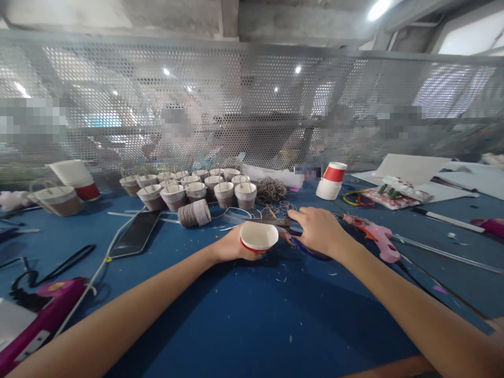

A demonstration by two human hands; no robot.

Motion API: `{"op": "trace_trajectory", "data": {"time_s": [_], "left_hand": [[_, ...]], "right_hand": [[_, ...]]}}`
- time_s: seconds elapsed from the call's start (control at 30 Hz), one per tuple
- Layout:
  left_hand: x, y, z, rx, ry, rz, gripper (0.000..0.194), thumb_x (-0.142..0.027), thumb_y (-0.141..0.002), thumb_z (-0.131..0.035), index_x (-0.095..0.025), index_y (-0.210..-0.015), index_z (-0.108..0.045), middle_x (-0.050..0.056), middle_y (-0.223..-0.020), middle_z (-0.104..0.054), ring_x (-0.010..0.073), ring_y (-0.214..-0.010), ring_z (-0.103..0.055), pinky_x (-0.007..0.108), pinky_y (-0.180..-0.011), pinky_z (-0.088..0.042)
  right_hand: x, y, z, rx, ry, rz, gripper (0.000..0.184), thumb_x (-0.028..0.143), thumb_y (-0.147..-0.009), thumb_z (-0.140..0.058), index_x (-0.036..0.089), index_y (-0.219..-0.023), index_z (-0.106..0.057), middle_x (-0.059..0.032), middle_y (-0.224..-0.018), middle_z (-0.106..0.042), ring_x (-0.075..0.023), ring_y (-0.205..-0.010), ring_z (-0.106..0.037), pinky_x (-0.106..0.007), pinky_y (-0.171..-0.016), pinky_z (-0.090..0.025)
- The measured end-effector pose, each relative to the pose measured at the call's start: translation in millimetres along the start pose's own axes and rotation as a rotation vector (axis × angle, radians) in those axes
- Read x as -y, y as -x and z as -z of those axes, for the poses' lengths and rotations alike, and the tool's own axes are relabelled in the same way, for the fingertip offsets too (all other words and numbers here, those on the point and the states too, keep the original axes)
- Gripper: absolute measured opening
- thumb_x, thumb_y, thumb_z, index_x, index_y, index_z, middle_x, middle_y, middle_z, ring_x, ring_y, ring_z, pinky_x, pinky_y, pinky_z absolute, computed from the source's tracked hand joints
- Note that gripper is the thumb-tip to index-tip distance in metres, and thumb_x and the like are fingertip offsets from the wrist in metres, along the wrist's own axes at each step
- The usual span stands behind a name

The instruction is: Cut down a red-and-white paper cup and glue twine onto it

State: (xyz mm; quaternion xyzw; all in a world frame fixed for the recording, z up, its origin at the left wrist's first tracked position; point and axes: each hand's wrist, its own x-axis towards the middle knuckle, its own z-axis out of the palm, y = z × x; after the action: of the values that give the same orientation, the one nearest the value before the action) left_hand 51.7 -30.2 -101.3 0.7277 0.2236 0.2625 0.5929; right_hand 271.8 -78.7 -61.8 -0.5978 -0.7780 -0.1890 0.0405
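My left hand (232, 244) is wrapped round a paper cup (259, 235), white inside with a red band on its outside, its open mouth tilted toward me. My right hand (317, 228) grips a pair of scissors (293, 231) with dark blue handles. The blades point left and lie just behind the cup's rim; whether they touch it I cannot tell. Behind my hands, several small twine-wrapped cups (196, 191) with handles stand in rows. One wrapped cup (194, 213) lies on its side in front of them.
A phone (136, 233) lies left on the blue table (252, 325). A pink glue gun (376, 237) is at right, a magenta one (47, 320) at lower left. Stacked cups (332, 181) and a twine heap (271, 189) stand behind. A perforated metal screen (244, 105) closes the back.
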Motion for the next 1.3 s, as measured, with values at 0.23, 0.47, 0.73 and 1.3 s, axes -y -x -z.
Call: {"op": "trace_trajectory", "data": {"time_s": [0.23, 0.47, 0.73, 1.3], "left_hand": [[-9.4, 1.5, -0.5, 0.033, 0.046, 0.026, 0.054, -0.010, -0.045, -0.074, -0.012, -0.098, -0.063, 0.004, -0.083, -0.068, 0.0175, -0.077, -0.059, 0.031, -0.078, -0.046], [-9.1, 1.9, 0.3, 0.067, 0.054, 0.004, 0.053, -0.011, -0.046, -0.072, -0.013, -0.098, -0.064, 0.005, -0.085, -0.067, 0.0190, -0.080, -0.059, 0.033, -0.082, -0.045], [-9.7, 2.1, 1.3, 0.111, 0.058, 0.039, 0.039, -0.013, -0.047, -0.072, -0.013, -0.086, -0.064, 0.002, -0.073, -0.064, 0.0171, -0.071, -0.056, 0.032, -0.076, -0.044], [-0.4, 2.0, 3.9, -0.040, 0.194, 0.045, 0.064, -0.012, -0.048, -0.078, -0.014, -0.108, -0.056, 0.008, -0.098, -0.066, 0.0216, -0.089, -0.059, 0.034, -0.083, -0.044]], "right_hand": [[-4.1, -1.1, -2.9, -0.051, -0.011, 0.042, 0.048, 0.057, -0.082, -0.039, 0.016, -0.097, -0.060, -0.0108, -0.077, -0.060, -0.0219, -0.072, -0.053, -0.031, -0.059, -0.027], [-4.5, -1.1, -5.6, -0.034, -0.033, 0.042, 0.048, 0.056, -0.081, -0.039, 0.017, -0.099, -0.060, -0.0104, -0.077, -0.060, -0.0218, -0.071, -0.054, -0.031, -0.059, -0.028], [-4.5, 0.3, 0.7, -0.044, -0.099, 0.021, 0.041, 0.057, -0.079, -0.041, 0.021, -0.086, -0.061, -0.0059, -0.069, -0.058, -0.0183, -0.065, -0.052, -0.028, -0.055, -0.026], [-7.7, -5.7, -5.2, -0.038, -0.286, -0.338, 0.047, 0.064, -0.079, -0.038, 0.022, -0.073, -0.058, -0.0057, -0.066, -0.063, -0.0200, -0.061, -0.056, -0.026, -0.049, -0.024]]}}
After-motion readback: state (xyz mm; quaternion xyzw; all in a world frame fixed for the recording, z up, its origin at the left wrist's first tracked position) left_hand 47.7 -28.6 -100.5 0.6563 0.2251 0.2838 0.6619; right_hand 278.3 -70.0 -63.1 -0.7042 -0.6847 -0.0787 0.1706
